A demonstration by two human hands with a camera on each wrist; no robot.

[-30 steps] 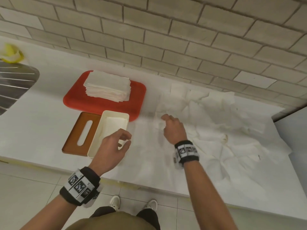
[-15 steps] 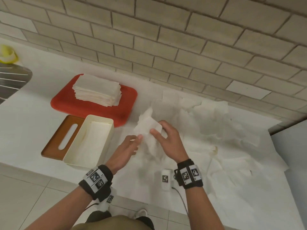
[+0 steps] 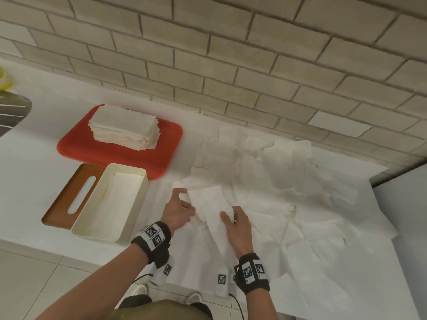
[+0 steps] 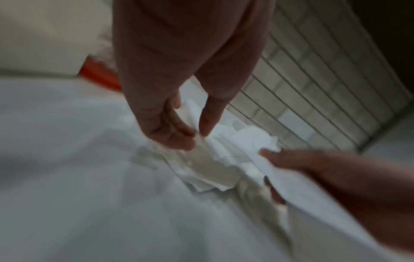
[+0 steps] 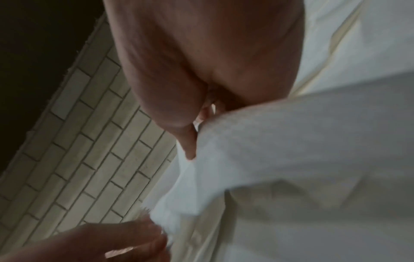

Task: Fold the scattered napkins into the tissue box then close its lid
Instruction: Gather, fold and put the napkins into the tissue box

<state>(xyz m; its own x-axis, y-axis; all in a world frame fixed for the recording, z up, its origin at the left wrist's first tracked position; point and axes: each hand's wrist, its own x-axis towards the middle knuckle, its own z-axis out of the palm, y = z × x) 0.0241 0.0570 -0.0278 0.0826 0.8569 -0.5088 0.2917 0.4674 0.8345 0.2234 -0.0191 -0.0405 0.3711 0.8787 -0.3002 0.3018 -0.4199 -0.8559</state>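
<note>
A single white napkin [image 3: 211, 205] is held between both hands just above the white surface [image 3: 27, 176], stretched on a slant from upper left to lower right. The left hand [image 3: 178, 210] pinches its upper left end: in the left wrist view the thumb and fingers [image 4: 172, 136] close on a bunched corner of the paper. The right hand [image 3: 238, 225] grips the lower right end, thumb on top and fingers curled beneath, and in the right wrist view the sheet [image 5: 280, 141] drapes over that hand's fingers.

Right of and behind the hands, the scattered napkins [image 3: 288, 185] lie in a loose, overlapping, crumpled layer that reaches back to the brick wall [image 3: 231, 54].

Left of the hands, near the front edge of the surface, stands the cream tissue box [image 3: 111, 204], open at the top, with white folded napkins lying inside. Its brown lid [image 3: 69, 197], with a long oval slot, lies flat on the surface touching the box's left side.

Behind the box sits a red tray [image 3: 120, 153] carrying a neat stack of folded napkins [image 3: 124, 128]. At the far left edge a metal rack [image 3: 11, 114] and a yellow object [image 3: 2, 79] are partly in view.
</note>
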